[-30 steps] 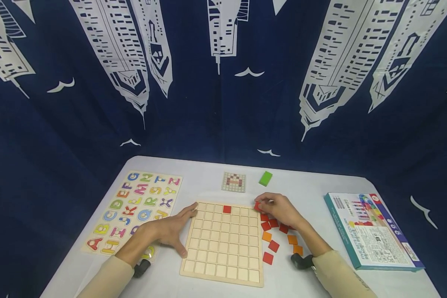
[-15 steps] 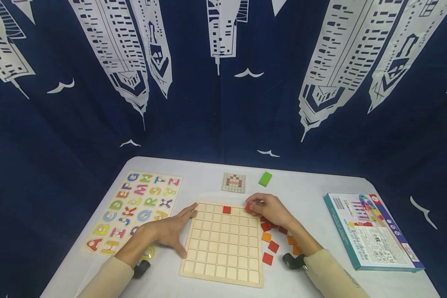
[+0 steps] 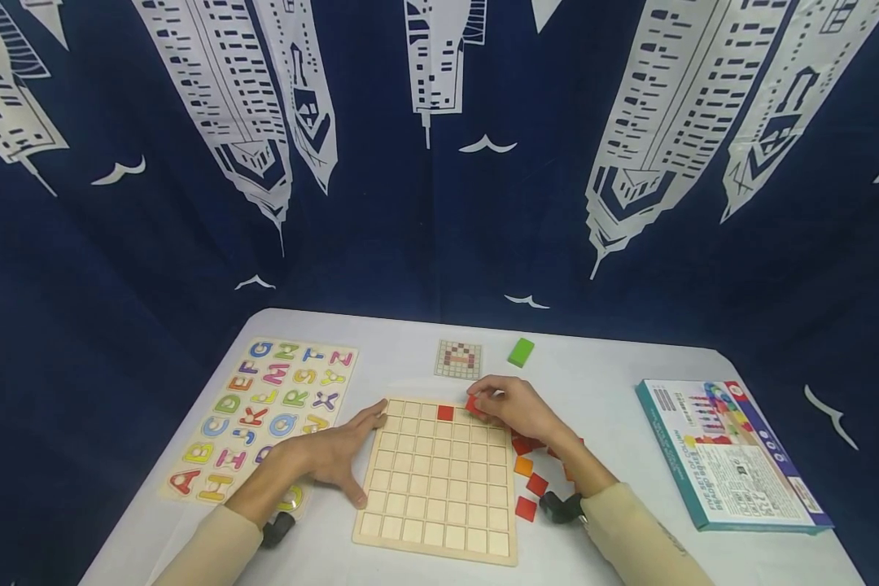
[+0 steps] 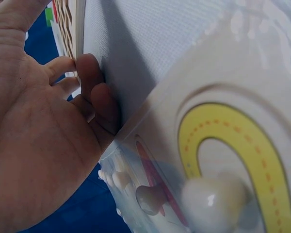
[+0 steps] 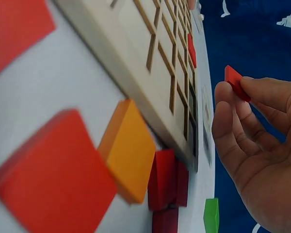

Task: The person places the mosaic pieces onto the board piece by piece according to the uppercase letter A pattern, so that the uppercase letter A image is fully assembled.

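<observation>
Over the far row of a beige wooden grid board (image 3: 432, 480), 1 square red tile (image 3: 472, 404) is pinched

The right hand (image 3: 516, 405) is grasping this red tile between its thumb and fingers, raised above the board. To its left, 1 second flat red tile (image 3: 445, 413) sits inside a cell of the far row. The left hand (image 3: 334, 456) is released, its fingers spread along the board's left edge. Near the right edge are lying loose red and orange square tiles (image 3: 526, 509). Beyond the board there is a small paper card with a printed grid pattern (image 3: 458, 359)

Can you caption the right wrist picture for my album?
A right hand pinches a red square tile near a wooden grid board.
</observation>
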`<state>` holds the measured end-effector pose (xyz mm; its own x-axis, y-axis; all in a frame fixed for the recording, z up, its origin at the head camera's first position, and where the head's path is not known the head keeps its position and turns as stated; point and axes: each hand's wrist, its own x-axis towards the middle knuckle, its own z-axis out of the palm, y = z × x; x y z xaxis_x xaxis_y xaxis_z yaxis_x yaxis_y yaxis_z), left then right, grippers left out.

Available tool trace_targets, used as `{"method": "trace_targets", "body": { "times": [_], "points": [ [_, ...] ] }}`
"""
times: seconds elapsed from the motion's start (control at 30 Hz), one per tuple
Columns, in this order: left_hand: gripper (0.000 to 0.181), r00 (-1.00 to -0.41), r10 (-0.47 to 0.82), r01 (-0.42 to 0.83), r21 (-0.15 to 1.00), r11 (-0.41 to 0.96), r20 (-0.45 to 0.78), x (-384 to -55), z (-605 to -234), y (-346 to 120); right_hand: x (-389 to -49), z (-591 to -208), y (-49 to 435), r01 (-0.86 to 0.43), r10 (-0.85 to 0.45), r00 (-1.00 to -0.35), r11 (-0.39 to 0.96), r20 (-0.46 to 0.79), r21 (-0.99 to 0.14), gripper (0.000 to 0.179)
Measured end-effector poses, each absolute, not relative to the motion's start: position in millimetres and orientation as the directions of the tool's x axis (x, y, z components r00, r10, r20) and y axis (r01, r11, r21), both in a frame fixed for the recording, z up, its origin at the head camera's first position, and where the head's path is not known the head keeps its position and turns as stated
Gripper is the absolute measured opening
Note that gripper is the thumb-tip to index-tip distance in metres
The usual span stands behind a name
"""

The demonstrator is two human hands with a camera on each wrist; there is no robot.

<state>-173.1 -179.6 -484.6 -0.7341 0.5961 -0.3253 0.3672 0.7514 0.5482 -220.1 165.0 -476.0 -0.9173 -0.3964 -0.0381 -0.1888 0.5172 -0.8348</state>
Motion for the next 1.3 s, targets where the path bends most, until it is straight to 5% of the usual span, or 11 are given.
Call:
{"method": "trace_targets", "body": {
  "times": [1.3],
  "points": [
    [0.136,-0.729,0.6,0.376,0.539,0.754,-0.331,-173,-482,-179,-216,-480,113,-0.275,-0.543,-0.839,0.481,-0.036,-0.832,0.019]
  ]
}}
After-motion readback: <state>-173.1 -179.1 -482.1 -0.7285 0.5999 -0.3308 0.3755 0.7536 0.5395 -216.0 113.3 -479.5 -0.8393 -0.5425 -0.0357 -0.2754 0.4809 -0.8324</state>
